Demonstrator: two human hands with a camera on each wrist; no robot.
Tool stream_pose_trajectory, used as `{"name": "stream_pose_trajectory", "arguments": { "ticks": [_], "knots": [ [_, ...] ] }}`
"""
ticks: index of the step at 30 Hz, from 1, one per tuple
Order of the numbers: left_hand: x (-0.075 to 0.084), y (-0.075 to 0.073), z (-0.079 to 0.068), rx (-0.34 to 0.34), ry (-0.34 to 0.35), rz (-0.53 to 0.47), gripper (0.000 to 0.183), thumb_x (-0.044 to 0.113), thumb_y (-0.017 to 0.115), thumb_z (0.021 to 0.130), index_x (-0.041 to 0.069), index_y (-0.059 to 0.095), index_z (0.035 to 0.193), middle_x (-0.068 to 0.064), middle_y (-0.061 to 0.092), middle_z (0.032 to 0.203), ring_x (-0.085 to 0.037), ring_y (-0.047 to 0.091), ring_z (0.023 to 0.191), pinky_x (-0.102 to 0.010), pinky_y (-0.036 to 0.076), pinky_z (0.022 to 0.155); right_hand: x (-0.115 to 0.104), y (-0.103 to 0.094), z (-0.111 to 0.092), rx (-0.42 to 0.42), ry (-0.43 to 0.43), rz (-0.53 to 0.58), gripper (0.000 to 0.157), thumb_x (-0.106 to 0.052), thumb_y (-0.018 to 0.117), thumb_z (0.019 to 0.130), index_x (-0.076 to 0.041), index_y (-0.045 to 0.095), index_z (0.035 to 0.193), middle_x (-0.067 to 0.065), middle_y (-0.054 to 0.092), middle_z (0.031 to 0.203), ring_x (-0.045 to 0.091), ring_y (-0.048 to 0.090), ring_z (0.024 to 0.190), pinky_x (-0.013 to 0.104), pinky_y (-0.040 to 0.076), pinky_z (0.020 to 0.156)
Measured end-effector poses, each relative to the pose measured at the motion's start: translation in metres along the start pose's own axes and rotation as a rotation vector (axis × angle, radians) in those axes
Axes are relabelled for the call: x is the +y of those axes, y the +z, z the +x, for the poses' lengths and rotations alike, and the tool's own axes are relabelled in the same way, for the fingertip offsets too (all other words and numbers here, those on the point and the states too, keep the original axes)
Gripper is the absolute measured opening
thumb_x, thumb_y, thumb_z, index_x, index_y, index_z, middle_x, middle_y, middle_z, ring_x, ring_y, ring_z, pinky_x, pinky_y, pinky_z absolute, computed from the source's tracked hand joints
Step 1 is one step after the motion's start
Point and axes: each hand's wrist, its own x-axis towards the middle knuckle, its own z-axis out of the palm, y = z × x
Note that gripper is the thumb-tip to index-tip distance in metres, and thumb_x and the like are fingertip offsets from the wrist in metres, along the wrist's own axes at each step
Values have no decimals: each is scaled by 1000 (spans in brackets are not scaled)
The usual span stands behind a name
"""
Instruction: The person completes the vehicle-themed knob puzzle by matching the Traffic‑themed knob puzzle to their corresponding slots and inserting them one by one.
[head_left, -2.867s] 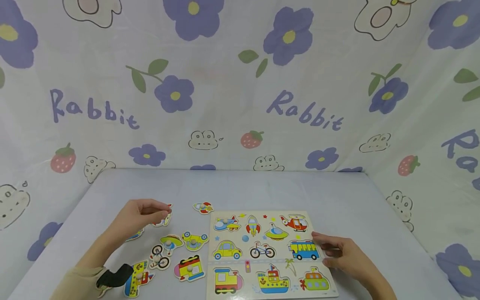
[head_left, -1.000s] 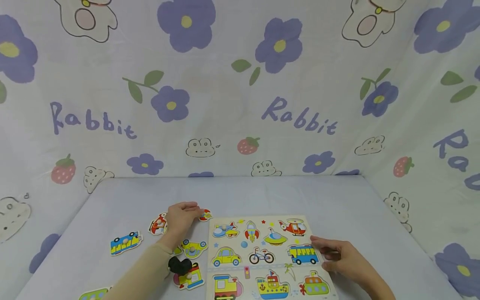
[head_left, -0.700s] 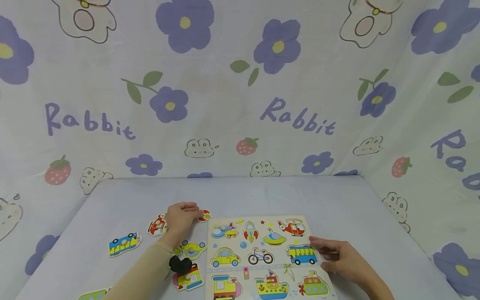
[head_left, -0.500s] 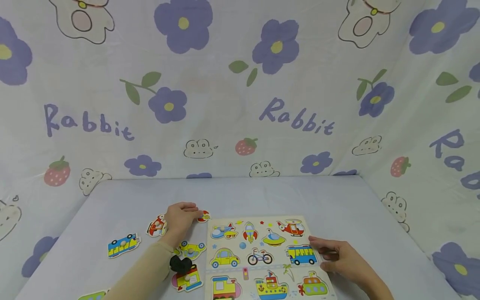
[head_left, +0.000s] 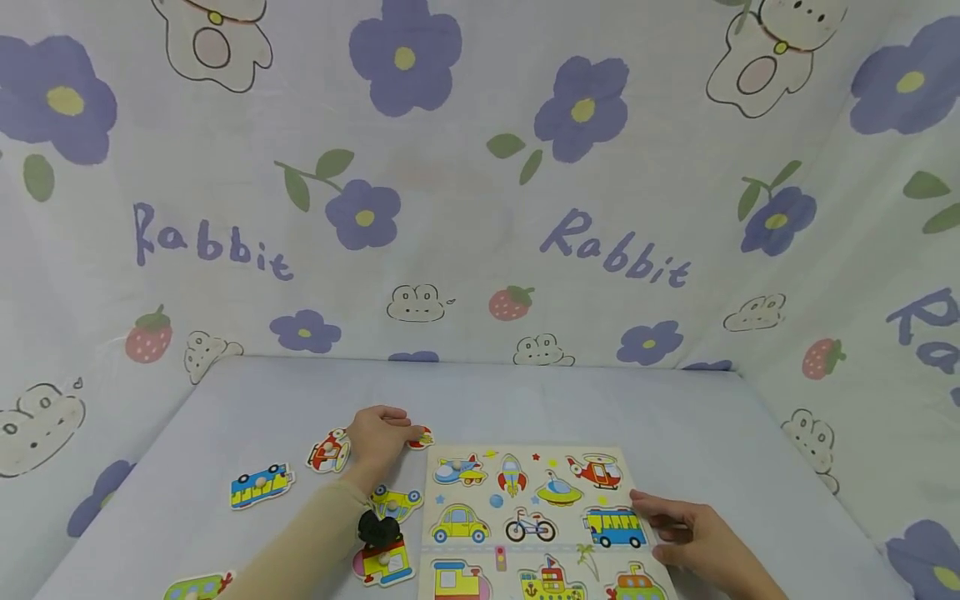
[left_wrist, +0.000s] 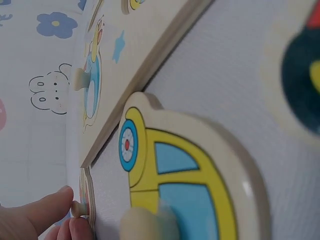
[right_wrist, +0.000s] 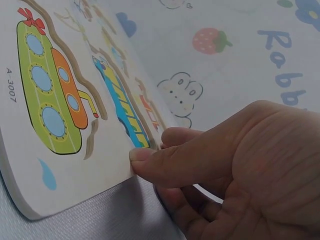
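Note:
My left hand (head_left: 378, 437) pinches the small knob of the rocket puzzle piece (head_left: 425, 437), which lies by the far left corner of the wooden peg board (head_left: 497, 535). Thumb and fingertips close round that knob (left_wrist: 78, 209) in the left wrist view, while much of the piece is hidden behind them. The board shows printed vehicles in cut recesses, and an airplane piece (head_left: 459, 471) with a knob sits in its top left one. My right hand (head_left: 705, 537) holds the board's right edge, thumb on top beside the bus recess (right_wrist: 125, 107) and the other fingers at the side.
Left of the board lie loose knobbed pieces: a helicopter (head_left: 327, 450), a bus (head_left: 260, 485), a car (head_left: 397, 502), a train (head_left: 384, 562) and a submarine (head_left: 197, 587). My left forearm (head_left: 322, 533) crosses over this area. A patterned cloth (head_left: 465, 183) hangs behind the table.
Since the earliest frame, my left hand has moved right from the helicopter piece to the rocket piece. It keeps its hold there over the last second; my right hand stays on the board.

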Motion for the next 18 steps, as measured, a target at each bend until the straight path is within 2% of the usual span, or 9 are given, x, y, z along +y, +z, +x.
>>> {"name": "stream_pose_trajectory", "arguments": {
  "ticks": [6,10,18],
  "knots": [
    [-1,1,0,-13,-7,1,30,11,84,77,-1,70,100,-9,71,89,-25,67,86,-41,53,79,2,0,-2,-22,-14,7,59,5,79,74,-4,64,130,13,52,142,29,58,113,41,50,90],
    [-4,3,1,1,-9,20,30,11,85,76,0,70,100,-9,71,88,-25,67,85,-40,53,79,2,-1,-2,-42,-24,15,58,4,79,74,-4,63,130,13,52,142,29,58,113,41,50,90],
    [-1,7,3,20,36,9,33,10,87,74,-2,69,99,-12,71,90,-28,65,89,-42,51,82,1,-2,-1,-19,-10,29,59,7,78,72,-4,65,128,10,54,140,25,58,109,39,51,88]
  ]
}}
